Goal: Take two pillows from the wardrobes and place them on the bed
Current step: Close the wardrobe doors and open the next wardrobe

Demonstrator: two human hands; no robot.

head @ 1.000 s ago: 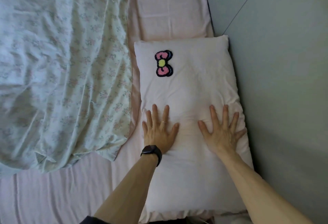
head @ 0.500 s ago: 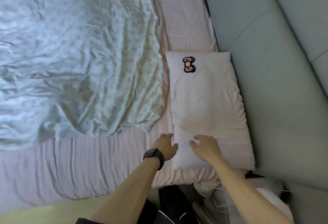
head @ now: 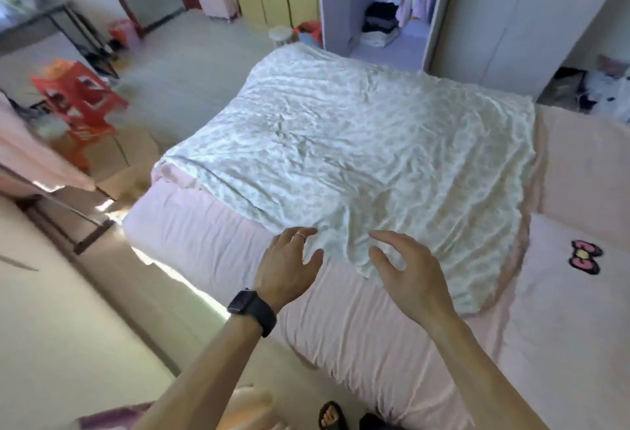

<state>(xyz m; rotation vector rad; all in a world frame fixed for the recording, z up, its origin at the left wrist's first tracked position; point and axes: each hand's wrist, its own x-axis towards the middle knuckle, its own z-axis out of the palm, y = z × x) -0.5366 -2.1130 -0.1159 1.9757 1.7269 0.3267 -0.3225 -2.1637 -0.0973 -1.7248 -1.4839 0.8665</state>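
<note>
Both grips empty, left hand (head: 289, 266) and right hand (head: 405, 269) loose-fingered, I'd judge the pale pink bow-patched pillow (head: 572, 310) soft and light, best taken by its ends.

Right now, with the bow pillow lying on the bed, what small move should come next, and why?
Only the bow pillow shows on the bed, and the left hand and right hand hover empty, so probably step toward the open wardrobe to fetch another.
</note>
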